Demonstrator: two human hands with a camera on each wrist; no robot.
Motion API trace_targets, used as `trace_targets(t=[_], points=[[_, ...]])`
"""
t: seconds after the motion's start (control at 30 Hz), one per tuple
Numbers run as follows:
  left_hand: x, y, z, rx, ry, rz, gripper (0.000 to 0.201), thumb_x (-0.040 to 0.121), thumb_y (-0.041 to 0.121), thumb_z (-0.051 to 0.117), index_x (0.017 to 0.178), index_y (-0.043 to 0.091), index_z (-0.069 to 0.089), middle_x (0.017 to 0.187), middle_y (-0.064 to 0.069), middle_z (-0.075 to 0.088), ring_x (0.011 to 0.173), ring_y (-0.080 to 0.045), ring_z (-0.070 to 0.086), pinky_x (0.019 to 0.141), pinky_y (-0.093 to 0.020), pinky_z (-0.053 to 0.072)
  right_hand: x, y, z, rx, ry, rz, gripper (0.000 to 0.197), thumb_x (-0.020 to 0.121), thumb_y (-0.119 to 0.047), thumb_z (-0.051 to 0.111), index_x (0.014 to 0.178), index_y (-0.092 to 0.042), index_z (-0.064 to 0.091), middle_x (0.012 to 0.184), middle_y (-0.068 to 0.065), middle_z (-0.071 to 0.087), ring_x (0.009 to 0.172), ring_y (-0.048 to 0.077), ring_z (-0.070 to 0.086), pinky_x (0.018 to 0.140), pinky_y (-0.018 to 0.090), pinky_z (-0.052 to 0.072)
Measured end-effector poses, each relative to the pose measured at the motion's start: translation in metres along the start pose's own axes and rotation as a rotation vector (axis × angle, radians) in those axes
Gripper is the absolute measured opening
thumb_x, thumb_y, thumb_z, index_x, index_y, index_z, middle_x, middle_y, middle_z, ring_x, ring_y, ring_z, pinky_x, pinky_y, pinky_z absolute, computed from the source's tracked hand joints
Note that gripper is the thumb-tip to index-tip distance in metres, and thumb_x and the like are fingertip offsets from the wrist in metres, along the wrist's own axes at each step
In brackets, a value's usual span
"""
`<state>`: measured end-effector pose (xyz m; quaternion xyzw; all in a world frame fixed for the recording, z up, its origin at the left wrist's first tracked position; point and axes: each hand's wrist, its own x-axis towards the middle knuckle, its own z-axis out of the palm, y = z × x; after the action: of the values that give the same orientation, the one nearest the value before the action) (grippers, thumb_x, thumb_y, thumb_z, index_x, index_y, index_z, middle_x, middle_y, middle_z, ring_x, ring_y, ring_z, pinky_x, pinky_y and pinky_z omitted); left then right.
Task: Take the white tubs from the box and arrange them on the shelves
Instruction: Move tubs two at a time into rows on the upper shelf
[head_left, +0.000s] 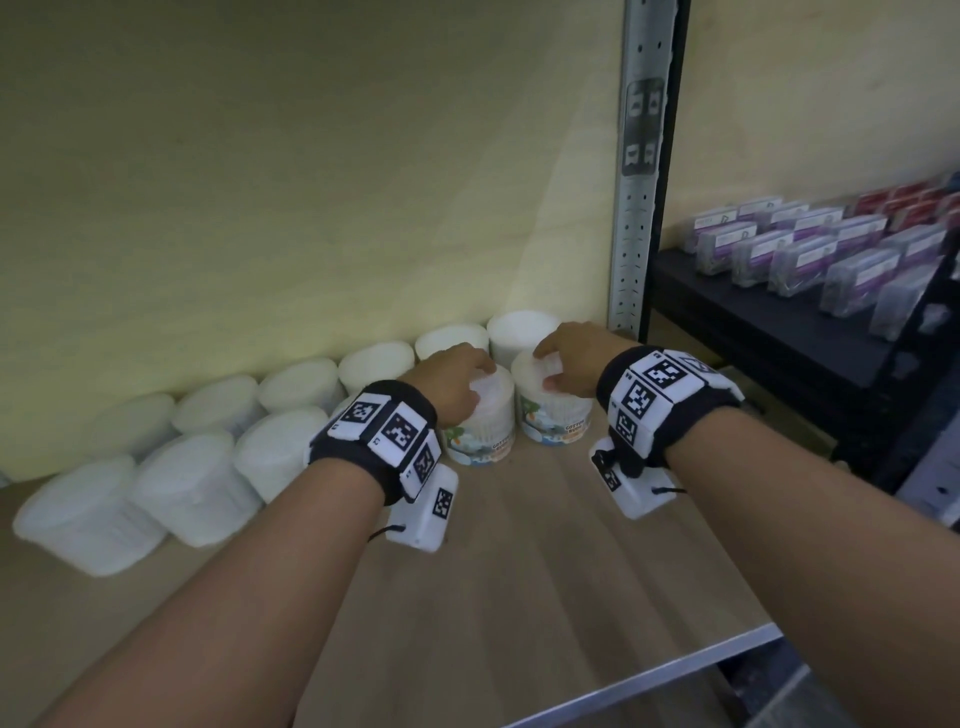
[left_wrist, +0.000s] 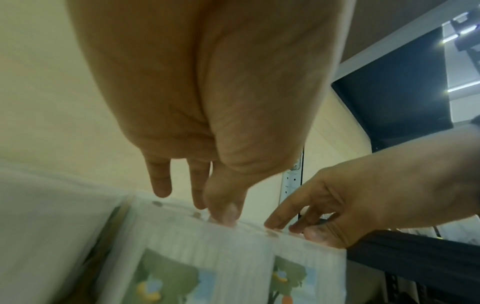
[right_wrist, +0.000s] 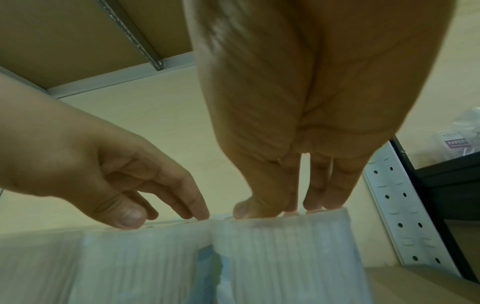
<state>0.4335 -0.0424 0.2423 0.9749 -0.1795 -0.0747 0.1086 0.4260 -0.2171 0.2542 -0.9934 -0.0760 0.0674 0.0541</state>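
Two white tubs with picture labels stand side by side on the wooden shelf (head_left: 519, 571). My left hand (head_left: 452, 382) sits on top of the left tub (head_left: 480, 431), thumb and fingertips touching its lid. My right hand (head_left: 571, 358) sits the same way on the right tub (head_left: 556, 415). In the left wrist view my left hand (left_wrist: 223, 195) has its thumb tip on the lid rim of the left tub (left_wrist: 207, 257). In the right wrist view my right hand (right_wrist: 285, 195) has its fingertips on the lid of the right tub (right_wrist: 280, 257). No box is in view.
Several more white tubs (head_left: 301, 384) stand in two rows along the back wall to the left. A grey perforated post (head_left: 636, 208) rises just right of the tubs. Beyond it a black shelf (head_left: 727, 306) carries purple-labelled packs (head_left: 805, 249). The shelf's metal front edge (head_left: 675, 670) runs below my arms.
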Motion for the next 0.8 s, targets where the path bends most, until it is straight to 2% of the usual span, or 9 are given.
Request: trace_targets(t=[0.07,0.1,0.17,0.23,0.37,0.57,0.8], points=[[-0.001,0.001,0.004,-0.003,0.018,-0.002,0.047,0.095,0.005,0.045,0.14,0.017,0.041,0.146,-0.005,0.038,0.132,-0.023,0.04,0.107,-0.033,0.036,0.0,0.0,0.0,0.004,-0.001,0.005,0.053,0.095,-0.03,0.055,0.145,-0.016,0.04,0.15,0.006,0.036,0.138,0.025,0.037,0.112,0.031,0.029],[-0.002,0.002,0.006,0.004,0.055,-0.005,0.043,0.096,0.009,0.045,0.139,0.016,0.042,0.144,-0.007,0.039,0.13,-0.025,0.041,0.107,-0.036,0.036,0.0,0.0,0.0,0.006,-0.001,0.006,0.053,0.095,-0.03,0.055,0.145,-0.016,0.04,0.15,0.006,0.036,0.138,0.025,0.036,0.112,0.032,0.028],[-0.002,0.004,0.011,0.009,0.163,-0.039,0.039,0.097,0.022,0.046,0.135,0.012,0.045,0.138,-0.01,0.041,0.127,-0.027,0.041,0.106,-0.04,0.037,-0.001,0.0,0.0,0.011,-0.002,0.007,0.053,0.095,-0.03,0.055,0.145,-0.016,0.04,0.151,0.006,0.036,0.138,0.024,0.036,0.113,0.032,0.028],[-0.002,0.006,0.016,-0.001,0.245,-0.103,0.044,0.096,0.035,0.047,0.131,0.009,0.048,0.134,-0.012,0.043,0.126,-0.029,0.04,0.104,-0.042,0.038,0.0,0.001,0.001,0.013,0.001,0.006,0.053,0.095,-0.03,0.055,0.144,-0.016,0.04,0.151,0.006,0.036,0.138,0.024,0.036,0.113,0.032,0.028],[0.002,0.007,0.023,0.064,0.229,-0.184,0.051,0.093,0.046,0.048,0.127,0.009,0.05,0.132,-0.012,0.044,0.125,-0.03,0.04,0.101,-0.044,0.04,0.0,0.001,0.001,0.022,0.002,0.007,0.052,0.094,-0.029,0.056,0.143,-0.017,0.042,0.15,0.006,0.037,0.137,0.025,0.037,0.112,0.032,0.029],[0.006,0.004,0.019,0.027,0.162,-0.148,0.051,0.094,0.04,0.052,0.134,0.009,0.046,0.136,-0.012,0.043,0.128,-0.029,0.04,0.106,-0.039,0.037,0.001,0.002,0.002,0.026,0.006,0.005,0.052,0.095,-0.029,0.056,0.143,-0.017,0.043,0.149,0.006,0.038,0.136,0.025,0.038,0.112,0.032,0.03],[0.003,0.003,0.018,-0.057,0.153,-0.114,0.049,0.094,0.03,0.055,0.139,0.013,0.043,0.141,-0.009,0.042,0.131,-0.026,0.04,0.11,-0.037,0.034,0.0,0.001,0.003,0.011,0.006,0.006,0.052,0.096,-0.03,0.054,0.144,-0.017,0.04,0.151,0.006,0.036,0.138,0.025,0.036,0.113,0.032,0.028]])
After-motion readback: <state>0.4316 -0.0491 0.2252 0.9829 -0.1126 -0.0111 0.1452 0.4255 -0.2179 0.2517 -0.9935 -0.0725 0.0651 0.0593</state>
